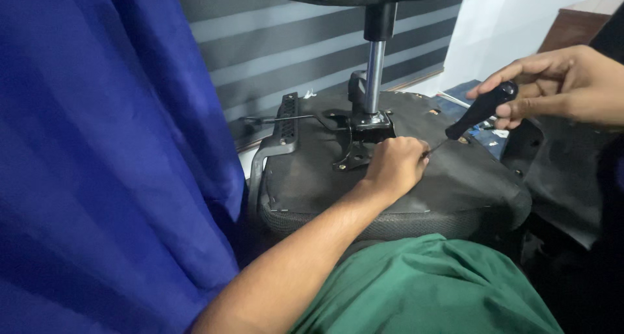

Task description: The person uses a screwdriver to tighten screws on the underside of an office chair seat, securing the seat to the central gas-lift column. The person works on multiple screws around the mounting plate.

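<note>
A screwdriver (pixel 478 112) with a smooth black moulded handle is gripped by the right hand (pixel 559 87), the fingers wrapped round the handle's upper end. Its long axis is slanted: the handle is raised toward the upper right, and the thin metal shaft is pointed down and to the left, where its tip is met by the left hand (pixel 395 165). The left hand is curled into a loose fist on the underside of an upturned office chair seat (pixel 455 178), the fingertips pinched at the shaft's tip; whatever lies beneath them is hidden.

The seat's underside is covered in flat, matte black material, edged by a rounded band of woven mesh. A black metal mechanism plate (pixel 354 149) is seen at the seat's centre, and a shiny chrome gas cylinder (pixel 374 77) stands upright from it. A ribbed black plastic armrest bracket (pixel 286 123) is fixed at the seat's left edge. Folded blue cloth (pixel 97 158) hangs at the left, and green fabric (pixel 429 288) lies in the foreground.
</note>
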